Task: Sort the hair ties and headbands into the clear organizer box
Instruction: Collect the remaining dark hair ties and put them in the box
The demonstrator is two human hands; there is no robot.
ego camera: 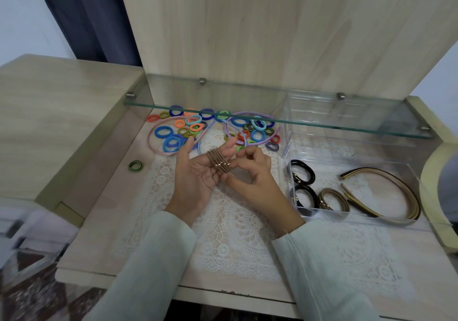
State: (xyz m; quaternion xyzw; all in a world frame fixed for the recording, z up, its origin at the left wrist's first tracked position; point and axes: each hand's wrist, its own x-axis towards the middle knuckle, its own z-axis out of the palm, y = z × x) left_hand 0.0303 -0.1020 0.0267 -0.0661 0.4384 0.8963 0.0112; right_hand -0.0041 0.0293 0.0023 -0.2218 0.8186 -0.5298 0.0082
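Note:
Several thin brown hair ties with small gold beads are looped around the fingers of my left hand, palm up over the lace mat. My right hand pinches those ties at their right side. Behind the hands lies a pile of colourful hair ties with a pink headband and a lilac headband. The clear organizer box at the right holds black hair ties, brown ties and tan headbands.
A glass shelf hangs over the back of the wooden table. A second clear box stands under it. One green-black tie lies alone at the left. A white lace mat covers the middle.

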